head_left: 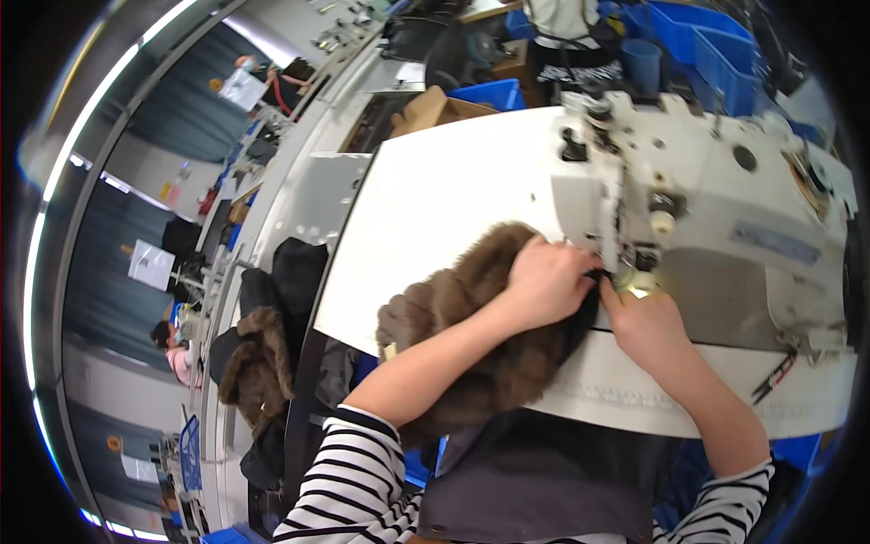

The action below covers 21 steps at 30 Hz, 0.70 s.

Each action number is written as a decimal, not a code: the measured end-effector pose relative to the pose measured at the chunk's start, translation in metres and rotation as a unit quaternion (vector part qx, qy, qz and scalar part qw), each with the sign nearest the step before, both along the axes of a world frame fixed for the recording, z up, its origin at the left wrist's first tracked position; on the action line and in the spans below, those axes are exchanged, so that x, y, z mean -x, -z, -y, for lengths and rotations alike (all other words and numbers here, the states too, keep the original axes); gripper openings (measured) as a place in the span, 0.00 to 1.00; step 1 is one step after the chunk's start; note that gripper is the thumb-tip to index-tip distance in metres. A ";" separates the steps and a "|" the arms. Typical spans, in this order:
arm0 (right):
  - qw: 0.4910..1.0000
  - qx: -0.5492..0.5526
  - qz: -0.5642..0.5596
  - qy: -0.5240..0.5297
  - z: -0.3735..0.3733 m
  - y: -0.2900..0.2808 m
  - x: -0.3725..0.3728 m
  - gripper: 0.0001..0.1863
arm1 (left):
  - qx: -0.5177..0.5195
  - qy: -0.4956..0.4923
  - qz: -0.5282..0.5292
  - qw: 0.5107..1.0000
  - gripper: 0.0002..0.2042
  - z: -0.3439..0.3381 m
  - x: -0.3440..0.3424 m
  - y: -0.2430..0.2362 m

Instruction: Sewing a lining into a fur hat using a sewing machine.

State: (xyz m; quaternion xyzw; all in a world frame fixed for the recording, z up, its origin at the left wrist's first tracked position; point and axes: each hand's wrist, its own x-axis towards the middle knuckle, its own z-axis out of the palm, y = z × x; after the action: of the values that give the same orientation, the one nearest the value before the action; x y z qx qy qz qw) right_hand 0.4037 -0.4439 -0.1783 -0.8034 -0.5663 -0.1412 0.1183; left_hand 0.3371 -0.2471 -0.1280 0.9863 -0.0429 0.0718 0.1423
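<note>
A brown fur piece with black fabric along its edge (471,308) lies bunched on the white sewing table and hangs over its front edge. My left hand (553,279) rests on the fur, its fingers closed on the black fabric (582,319) just left of the needle area. From the other side my right hand (645,322) presses the same fabric edge, index finger stretched toward the presser foot and the other fingers curled. Both hands are right by the head of a white sewing machine (580,195), where a small lamp glows. The fingertips partly hide the fabric under the foot.
Scissor-like black and red snips (775,379) lie at the table's right front. More brown fur and black garments (263,354) are piled to the left. Beyond the table stand a cardboard box (439,111), blue bins (698,36) and another person (564,27).
</note>
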 end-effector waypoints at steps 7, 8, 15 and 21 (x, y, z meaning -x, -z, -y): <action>0.999 0.017 0.034 -0.001 0.002 0.004 0.000 0.26 | -0.006 -0.008 0.004 1.000 0.07 0.002 0.002 0.000; 0.999 0.006 0.035 -0.003 0.001 0.005 0.000 0.26 | -0.034 -0.016 -0.017 0.999 0.07 0.002 0.002 -0.001; 0.999 0.004 0.038 -0.007 0.002 0.005 0.000 0.26 | 0.026 -0.064 -0.067 0.995 0.02 0.002 -0.007 -0.005; 1.000 0.004 0.027 -0.008 0.002 0.002 0.000 0.27 | 0.076 -0.077 -0.044 0.993 0.07 0.003 -0.008 -0.009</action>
State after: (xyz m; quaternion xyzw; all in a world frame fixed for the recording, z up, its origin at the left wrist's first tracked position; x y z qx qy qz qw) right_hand 0.4035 -0.4462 -0.1801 -0.7953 -0.5762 -0.1593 0.1006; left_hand 0.3451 -0.2497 -0.1189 0.9751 0.0447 0.0420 0.2130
